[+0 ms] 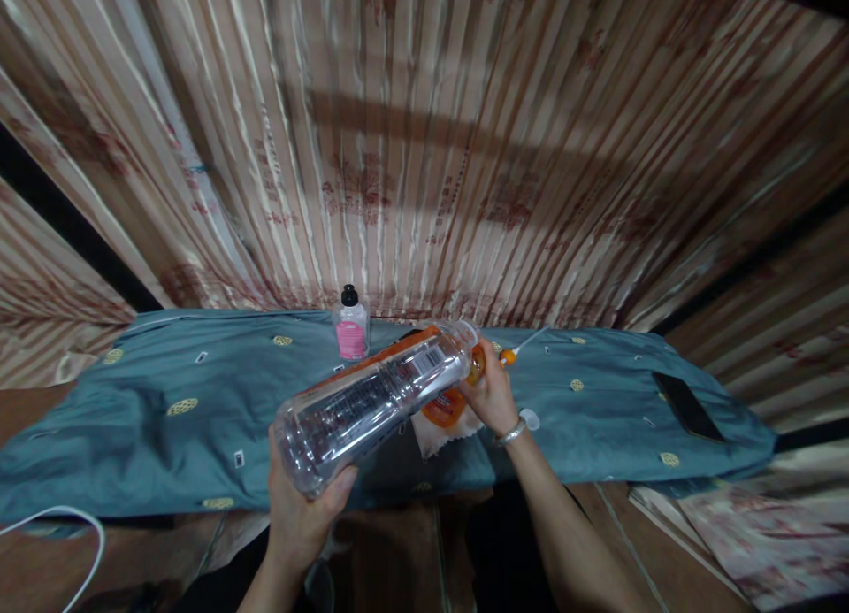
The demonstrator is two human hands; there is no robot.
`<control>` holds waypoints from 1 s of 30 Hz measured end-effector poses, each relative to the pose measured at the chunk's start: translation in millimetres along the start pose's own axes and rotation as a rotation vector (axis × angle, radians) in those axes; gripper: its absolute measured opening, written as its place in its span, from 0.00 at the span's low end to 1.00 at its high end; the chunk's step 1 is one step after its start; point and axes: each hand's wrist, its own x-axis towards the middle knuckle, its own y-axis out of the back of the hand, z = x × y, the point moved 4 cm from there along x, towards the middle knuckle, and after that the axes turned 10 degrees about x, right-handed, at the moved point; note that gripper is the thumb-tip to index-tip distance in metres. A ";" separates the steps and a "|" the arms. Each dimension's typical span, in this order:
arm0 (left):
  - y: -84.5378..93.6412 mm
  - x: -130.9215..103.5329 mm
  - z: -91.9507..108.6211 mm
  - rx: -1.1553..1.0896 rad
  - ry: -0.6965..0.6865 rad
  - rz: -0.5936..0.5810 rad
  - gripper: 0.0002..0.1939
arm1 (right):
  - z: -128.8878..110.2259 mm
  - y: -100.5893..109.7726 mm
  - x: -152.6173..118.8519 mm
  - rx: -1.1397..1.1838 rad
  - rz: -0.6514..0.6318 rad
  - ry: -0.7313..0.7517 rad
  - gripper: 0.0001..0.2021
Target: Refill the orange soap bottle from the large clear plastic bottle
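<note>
A large clear plastic bottle point(378, 405) is tilted across the middle, its neck toward the upper right and a barcode label on its side. My left hand point(305, 511) is closed around its base. Close to that bottle's mouth, my right hand point(494, 392) has its fingers wrapped around the neck of an orange bottle point(444, 408), whose body is partly hidden behind the clear one. Just past my right fingers lies an orange pump top point(508, 356) with a thin pale tube. A small clear cap point(529, 419) rests beside my right wrist.
Behind stands a small clear bottle point(351, 330) with a pink label and black cap. A pale cloth point(431, 440) lies under the orange bottle, on a green patterned bedsheet point(165, 427). At right is a dark phone point(686, 405). Curtains point(411, 171) hang behind; a white cable point(99, 542) curves at lower left.
</note>
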 end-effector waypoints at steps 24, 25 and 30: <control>0.0 -0.6 -1.8 -0.026 0.079 0.002 0.34 | -1.3 0.2 0.1 -0.026 -0.004 0.019 0.28; 0.1 -0.7 -1.9 -0.018 0.076 0.003 0.34 | -1.4 0.2 0.1 -0.027 -0.005 0.023 0.28; -0.4 -0.3 1.8 0.000 0.050 0.020 0.36 | -1.2 0.5 -0.2 -0.028 0.005 0.017 0.28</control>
